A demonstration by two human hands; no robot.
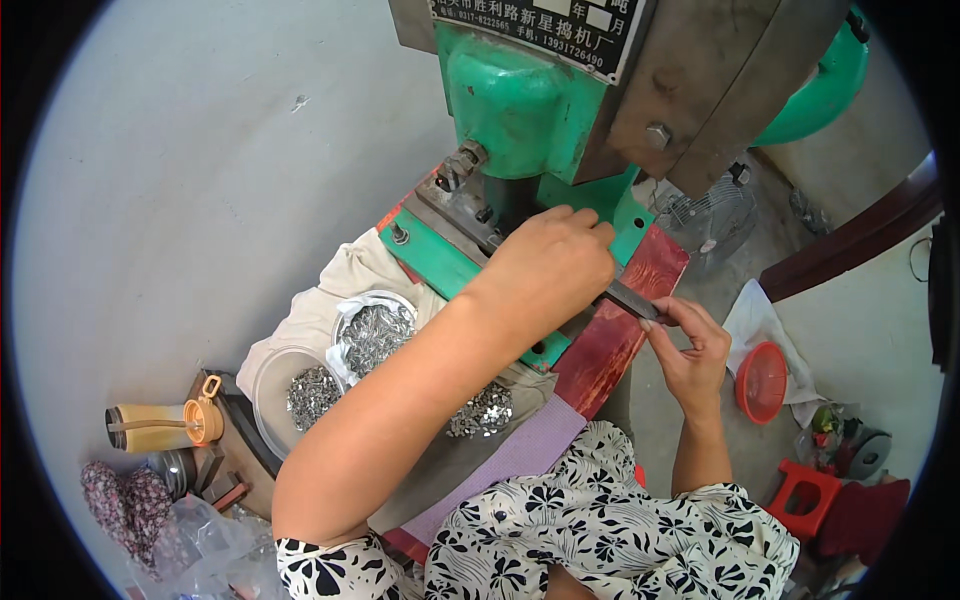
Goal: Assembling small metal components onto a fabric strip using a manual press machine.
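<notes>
My left hand (556,256) reaches across to the work area of a green press (515,105). Its fingers are curled with the back of the hand turned up, so whatever they hold is hidden. To its right, my right hand (697,352) pinches the near end of a dark metal bar (632,299) between thumb and fingers. The bar points in toward the press, its other end out of sight behind my left hand. Beside my left forearm, a white-lined bowl (398,299) holds shiny metal bits, and a clear tub (266,395) has small metal pieces.
Loose metal pieces (483,411) lie by the purple mat (520,450). The press base stands on a red wooden bench (598,365), with beige cloth (300,325) to the left. A yellow bottle (155,428) is far left; a red basin (761,383), stool (803,497) and fan (708,225) are at right.
</notes>
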